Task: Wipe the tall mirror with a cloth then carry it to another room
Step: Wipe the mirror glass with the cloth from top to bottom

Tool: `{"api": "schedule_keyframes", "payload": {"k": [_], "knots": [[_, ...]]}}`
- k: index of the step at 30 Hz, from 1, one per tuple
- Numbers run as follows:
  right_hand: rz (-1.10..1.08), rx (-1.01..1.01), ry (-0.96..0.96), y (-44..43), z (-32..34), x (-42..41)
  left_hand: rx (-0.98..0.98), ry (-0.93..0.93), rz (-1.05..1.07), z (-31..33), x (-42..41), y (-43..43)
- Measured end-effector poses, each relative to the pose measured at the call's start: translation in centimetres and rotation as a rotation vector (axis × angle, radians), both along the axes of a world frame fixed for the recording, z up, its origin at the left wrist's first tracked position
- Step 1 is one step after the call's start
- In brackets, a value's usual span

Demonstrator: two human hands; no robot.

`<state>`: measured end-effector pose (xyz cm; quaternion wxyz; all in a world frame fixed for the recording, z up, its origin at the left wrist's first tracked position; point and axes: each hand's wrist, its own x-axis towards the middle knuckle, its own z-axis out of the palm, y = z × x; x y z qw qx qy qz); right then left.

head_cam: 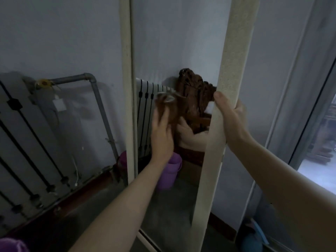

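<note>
A pale blue-grey wall [54, 33] fills the dim room, with a white column radiator [23, 142] against it at the left and a grey pipe [94, 88] bending down beside it. A dark red skirting board [72, 195] meets the grey concrete floor [87, 220]. At the right, a window [320, 160] lets in cool daylight

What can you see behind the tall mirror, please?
A pale wall, a radiator, a grey pipe and part of a purple bucket show beside the tall mirror. Whatever stands directly behind it is covered.
</note>
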<state>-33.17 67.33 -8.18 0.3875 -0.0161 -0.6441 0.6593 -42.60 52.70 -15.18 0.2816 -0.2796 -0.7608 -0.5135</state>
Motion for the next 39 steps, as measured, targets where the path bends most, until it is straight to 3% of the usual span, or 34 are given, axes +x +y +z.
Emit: {"api": "schedule_keyframes", "payload": {"k": [5,9,16,23,26,31,34,39], "knots": [[0.011,-0.002,0.007,0.1,-0.1,0.1,0.149,-0.356,0.164,-2.6,-4.3,-3.7],[-0.002,0.005,0.008,0.2,-0.3,0.3,0.287,-0.484,0.15,-3.6,-2.5,-2.2],[-0.001,0.01,-0.007,-0.2,-0.2,0.6,0.203,-0.237,-0.183,-4.7,6.3,1.6],[0.037,-0.012,0.02,-0.2,-0.1,0.6,-0.037,0.019,-0.144,-7.3,7.4,2.3],[0.03,-0.008,0.009,-0.1,-0.1,0.4,-0.045,-0.06,-0.034,-7.2,4.9,1.5],[0.043,0.004,0.016,0.1,-0.1,0.3,0.13,-0.268,0.133,-7.5,-1.6,-2.4],[0.028,0.004,0.024,-0.1,-0.2,0.2,0.256,-0.511,0.139,-8.3,-4.7,-4.6],[-0.001,0.001,0.007,-0.1,-0.3,0.3,0.374,-0.556,0.097,-8.8,-2.5,-3.7]]}}
